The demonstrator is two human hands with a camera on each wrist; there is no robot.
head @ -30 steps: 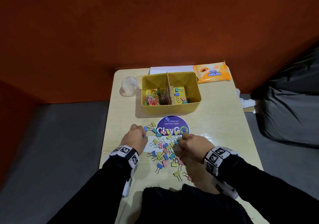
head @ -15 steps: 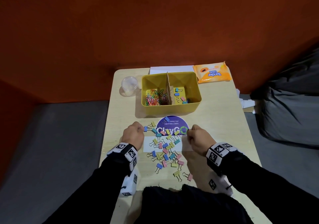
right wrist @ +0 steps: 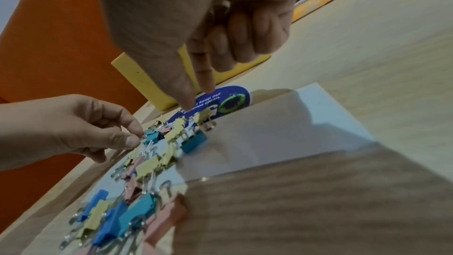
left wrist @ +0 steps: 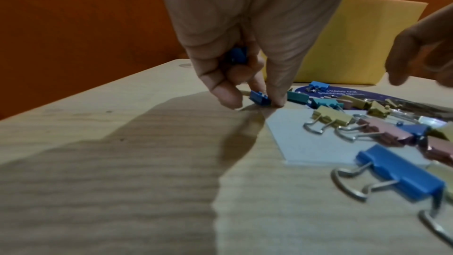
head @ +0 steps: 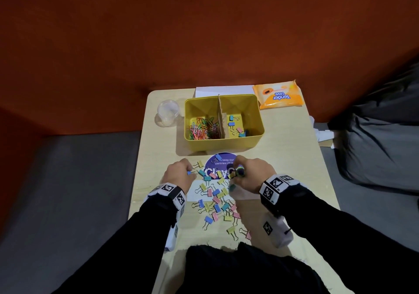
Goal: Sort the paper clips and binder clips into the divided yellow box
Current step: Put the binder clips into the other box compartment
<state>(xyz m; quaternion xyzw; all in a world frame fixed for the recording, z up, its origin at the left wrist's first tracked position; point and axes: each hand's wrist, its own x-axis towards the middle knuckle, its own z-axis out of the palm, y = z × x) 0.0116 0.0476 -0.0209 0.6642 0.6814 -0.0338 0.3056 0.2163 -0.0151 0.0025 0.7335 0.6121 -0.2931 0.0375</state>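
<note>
The yellow box (head: 254,139) stands at the far middle of the table, with paper clips (head: 201,128) in its left compartment and a few binder clips (head: 235,126) in its right. Loose binder clips (head: 215,200) lie scattered between my hands. My left hand (left wrist: 255,104) pinches a blue binder clip (left wrist: 259,99) lying on the table at the pile's left edge, and a second blue clip (left wrist: 239,55) is tucked in its palm. My right hand (right wrist: 197,97) hovers over the sticker with thumb and forefinger pointing down; its other fingers curl round a binder clip whose metal glints (right wrist: 221,6).
A round purple sticker (head: 223,161) and a white label (right wrist: 282,133) lie on the table under the clips. A clear plastic cup (head: 167,112) stands left of the box, an orange wipes pack (head: 280,96) to its right. Dark cloth (head: 238,268) covers the near edge.
My right hand has risen from the pile's right side and moved forward over the sticker. My left hand stays at the pile's left edge, fingers on the blue clip.
</note>
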